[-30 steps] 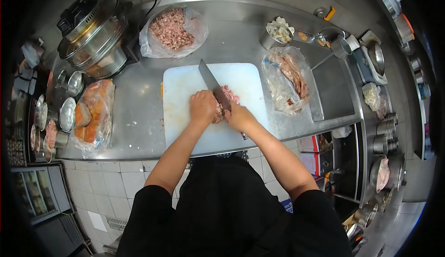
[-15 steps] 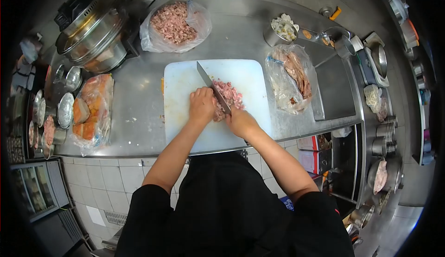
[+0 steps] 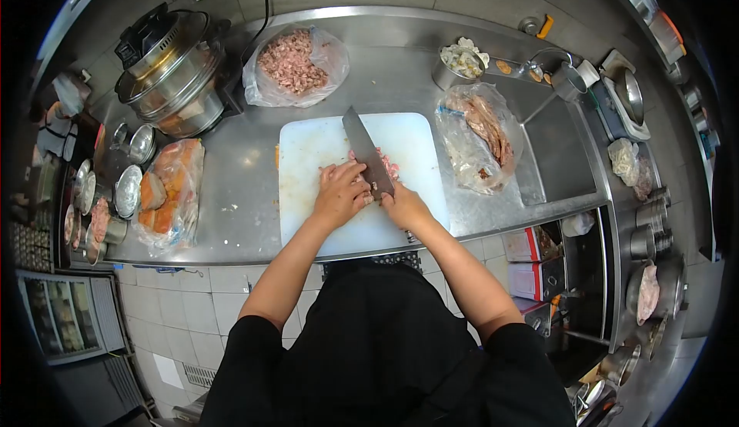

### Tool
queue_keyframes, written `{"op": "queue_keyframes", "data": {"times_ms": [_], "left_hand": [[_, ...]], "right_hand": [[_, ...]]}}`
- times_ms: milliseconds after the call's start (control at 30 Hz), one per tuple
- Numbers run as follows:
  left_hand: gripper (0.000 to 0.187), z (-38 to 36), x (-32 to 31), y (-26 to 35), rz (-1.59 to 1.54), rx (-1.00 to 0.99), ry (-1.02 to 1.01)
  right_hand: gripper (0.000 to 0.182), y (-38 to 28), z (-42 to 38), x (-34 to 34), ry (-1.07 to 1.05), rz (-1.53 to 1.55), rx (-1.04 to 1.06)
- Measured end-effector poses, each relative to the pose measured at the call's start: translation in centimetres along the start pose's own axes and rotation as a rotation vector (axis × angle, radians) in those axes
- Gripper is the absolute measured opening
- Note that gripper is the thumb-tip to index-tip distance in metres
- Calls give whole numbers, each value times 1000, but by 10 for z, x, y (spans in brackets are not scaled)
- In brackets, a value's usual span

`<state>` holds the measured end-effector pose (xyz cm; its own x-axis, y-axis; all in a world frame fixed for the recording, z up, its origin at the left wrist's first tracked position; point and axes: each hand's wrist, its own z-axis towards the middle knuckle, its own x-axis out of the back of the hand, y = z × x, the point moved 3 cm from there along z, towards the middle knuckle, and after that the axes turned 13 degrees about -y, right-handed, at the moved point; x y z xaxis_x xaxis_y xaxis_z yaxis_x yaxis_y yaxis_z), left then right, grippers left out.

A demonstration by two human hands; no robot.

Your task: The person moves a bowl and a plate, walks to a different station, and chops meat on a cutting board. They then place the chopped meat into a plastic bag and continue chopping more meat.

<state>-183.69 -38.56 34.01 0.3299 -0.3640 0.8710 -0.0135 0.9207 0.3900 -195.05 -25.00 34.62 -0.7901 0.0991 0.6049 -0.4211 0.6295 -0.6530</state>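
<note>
In the head view, the right hand (image 3: 406, 205) is clenched round the handle of a cleaver (image 3: 368, 152), whose blade lies flat-sided up over a small heap of pink meat (image 3: 375, 171) at the middle of the white cutting board (image 3: 308, 150). The left hand (image 3: 340, 190) rests on the heap, fingers curled and pressing down. Judging by the layout, the chopping looks partway done: one bag of diced meat (image 3: 291, 61) sits full behind the board, while a bag of whole pieces (image 3: 483, 128) waits to its right. The cleaver's long axis runs diagonally, tip pointing away and leftward.
</note>
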Motion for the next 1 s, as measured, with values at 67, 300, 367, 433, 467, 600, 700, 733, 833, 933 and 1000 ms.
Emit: {"op": "queue_keyframes", "data": {"times_ms": [67, 300, 367, 433, 467, 600, 700, 733, 833, 933, 1000], "left_hand": [[14, 2, -2, 1, -17, -14, 0], [13, 1, 8, -29, -129, 347, 162], [13, 4, 13, -40, -125, 477, 188], [15, 11, 18, -36, -126, 242, 158], [18, 15, 22, -23, -111, 187, 29], [19, 16, 14, -5, -31, 118, -210], [19, 16, 14, -7, -45, 108, -206], [19, 15, 12, -10, -44, 107, -205], [20, 12, 10, -22, -129, 132, -111], [19, 11, 16, -23, -191, 218, -87], [17, 12, 14, -11, -106, 51, -121]], "right_hand": [[39, 0, -1, 2, -21, 29, -17], [38, -3, -3, 2, -21, 14, -19], [38, -1, -3, 2, -20, 19, -19], [38, 3, 1, -2, -16, 27, -9], [38, 2, 0, -1, -16, 26, -10], [39, 2, 0, -2, -19, 25, -32], [39, 2, -2, -1, -18, 34, -36], [39, 1, -2, 0, -29, 38, -30], [40, 1, -2, 0, -29, 40, -35], [41, 1, 0, -1, -40, 35, -50], [42, 2, 1, -1, -37, 34, -35]]}}
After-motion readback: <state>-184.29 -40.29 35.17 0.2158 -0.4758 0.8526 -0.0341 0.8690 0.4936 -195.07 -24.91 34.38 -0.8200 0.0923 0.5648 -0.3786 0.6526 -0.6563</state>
